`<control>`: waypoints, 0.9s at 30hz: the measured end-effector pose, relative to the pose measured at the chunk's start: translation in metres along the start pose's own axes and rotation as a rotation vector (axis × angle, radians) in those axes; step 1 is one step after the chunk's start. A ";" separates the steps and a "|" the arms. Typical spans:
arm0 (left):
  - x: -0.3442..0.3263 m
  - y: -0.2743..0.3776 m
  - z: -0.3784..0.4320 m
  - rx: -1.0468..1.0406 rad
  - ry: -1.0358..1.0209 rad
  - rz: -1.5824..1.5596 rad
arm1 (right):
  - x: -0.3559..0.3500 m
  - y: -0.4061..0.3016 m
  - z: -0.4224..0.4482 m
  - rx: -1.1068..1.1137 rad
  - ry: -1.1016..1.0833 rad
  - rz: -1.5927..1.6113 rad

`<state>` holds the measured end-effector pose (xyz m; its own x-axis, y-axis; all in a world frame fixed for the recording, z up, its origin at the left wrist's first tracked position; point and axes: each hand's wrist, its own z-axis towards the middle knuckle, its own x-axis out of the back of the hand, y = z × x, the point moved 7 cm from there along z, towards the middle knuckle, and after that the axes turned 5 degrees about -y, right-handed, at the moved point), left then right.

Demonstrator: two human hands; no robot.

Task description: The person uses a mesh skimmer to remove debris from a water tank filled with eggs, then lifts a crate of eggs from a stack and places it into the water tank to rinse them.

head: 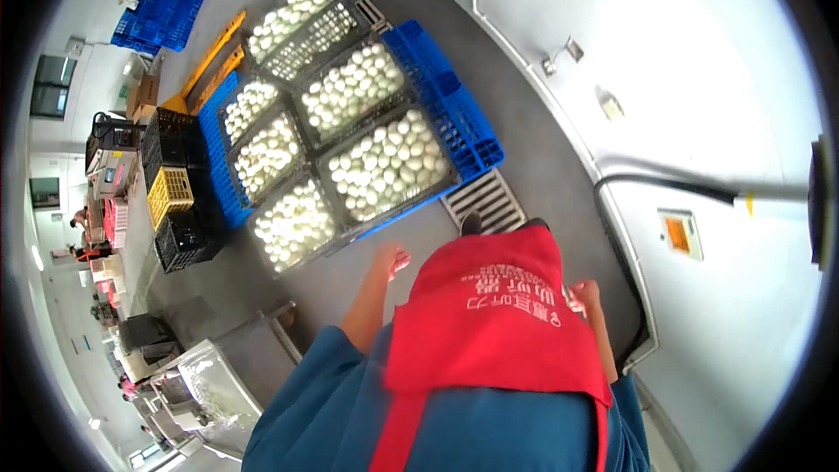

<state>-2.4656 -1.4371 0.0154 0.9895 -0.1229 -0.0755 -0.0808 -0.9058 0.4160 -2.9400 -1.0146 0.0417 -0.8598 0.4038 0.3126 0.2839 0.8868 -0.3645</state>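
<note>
My left hand (393, 261) hangs at my side, blurred, its fingers loosely curled, near the crates. My right hand (582, 295) is low beside the red apron (491, 314), partly hidden by its edge. No held thing can be made out in either hand. Before me, black mesh crates full of pale eggs stand on a blue plastic pallet (468, 137). The nearest crates hold eggs (390, 164) on the right and eggs (295, 226) on the left. At the far end, a crate of eggs (295, 13) stands higher than the others.
Yellow pallet jack parts (213, 56) lie left of the pallet. Black crates (187, 236) and a yellow crate (170, 196) are stacked further left. A metal sink table (219, 393) stands at lower left. A floor grate (485, 203) is by my feet; a white wall (721, 111) rises on the right.
</note>
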 end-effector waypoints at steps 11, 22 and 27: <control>-0.183 0.069 0.005 -0.196 0.058 -0.199 | 0.146 -0.206 0.144 0.130 -0.072 -0.286; -0.229 -0.099 -0.013 0.024 0.259 -0.689 | 0.145 -0.517 0.204 0.550 -0.197 -0.606; -0.218 -0.108 -0.010 0.068 0.332 -0.830 | 0.059 -0.572 0.189 0.622 -0.373 -0.559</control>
<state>-2.6711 -1.3083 -0.0039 0.7154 0.6963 -0.0580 0.6796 -0.6743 0.2887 -3.2331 -1.5408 0.1029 -0.9154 -0.2423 0.3213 -0.4014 0.6068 -0.6860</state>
